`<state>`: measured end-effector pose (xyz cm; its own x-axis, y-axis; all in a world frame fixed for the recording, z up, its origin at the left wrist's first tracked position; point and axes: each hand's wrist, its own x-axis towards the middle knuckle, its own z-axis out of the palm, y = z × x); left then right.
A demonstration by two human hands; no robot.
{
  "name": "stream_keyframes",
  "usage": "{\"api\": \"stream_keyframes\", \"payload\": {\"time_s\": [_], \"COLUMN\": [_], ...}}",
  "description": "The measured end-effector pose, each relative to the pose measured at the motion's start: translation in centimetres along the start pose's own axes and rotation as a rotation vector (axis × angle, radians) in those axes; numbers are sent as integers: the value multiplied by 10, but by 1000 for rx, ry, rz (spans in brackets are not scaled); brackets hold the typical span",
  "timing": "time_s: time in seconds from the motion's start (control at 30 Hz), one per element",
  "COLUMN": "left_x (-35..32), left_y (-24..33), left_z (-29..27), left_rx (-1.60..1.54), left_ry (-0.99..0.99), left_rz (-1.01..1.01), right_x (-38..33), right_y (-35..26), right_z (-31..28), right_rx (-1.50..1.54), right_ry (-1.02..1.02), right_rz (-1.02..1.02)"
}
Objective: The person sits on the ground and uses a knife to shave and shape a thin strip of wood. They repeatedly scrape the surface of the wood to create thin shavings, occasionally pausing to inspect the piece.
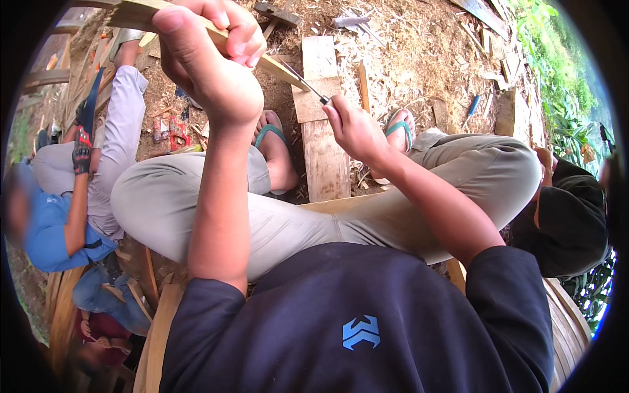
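Raised at the upper left, my left hand [219,78] is closed around a pale wooden strip [280,69], with the thumb laid along it. The strip slants from the top left down toward the middle. My right hand [354,128] grips a thin-bladed knife [312,89] whose handle is mostly hidden by the fingers. The blade points up and left, lying along the strip's near end; whether it touches the wood I cannot tell. Below the hands, between my sandalled feet, a wooden plank [327,160] lies on the ground.
Wood shavings [386,75] cover the ground ahead. A hammer [278,13] lies at the top, a blue-handled tool [472,106] to the right. A gloved person in blue [56,223] sits at left, another person in black [563,219] at right. Red tools [177,136] lie left.
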<state>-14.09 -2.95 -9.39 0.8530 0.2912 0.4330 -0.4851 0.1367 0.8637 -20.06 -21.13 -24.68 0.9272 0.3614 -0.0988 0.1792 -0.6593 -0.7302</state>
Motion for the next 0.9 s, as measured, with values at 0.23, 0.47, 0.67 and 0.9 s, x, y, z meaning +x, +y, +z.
{"api": "stream_keyframes", "payload": {"time_s": [0.23,0.47,0.67,0.9], "left_x": [-2,0,0,-4], "left_y": [0,1,1,3], "left_z": [-1,3,5,12], "left_rx": [-23,31,13,48], "left_ry": [-38,12,-15,12], "left_rz": [0,-12,-9,-18], "right_x": [-2,16,-1,2], "right_y": [42,22,-3,42], "right_z": [21,1,-4,21], "right_rx": [-177,252,-6,-34], "right_ry": [-140,-223,-14,-214], "right_rz": [112,229,42,259]}}
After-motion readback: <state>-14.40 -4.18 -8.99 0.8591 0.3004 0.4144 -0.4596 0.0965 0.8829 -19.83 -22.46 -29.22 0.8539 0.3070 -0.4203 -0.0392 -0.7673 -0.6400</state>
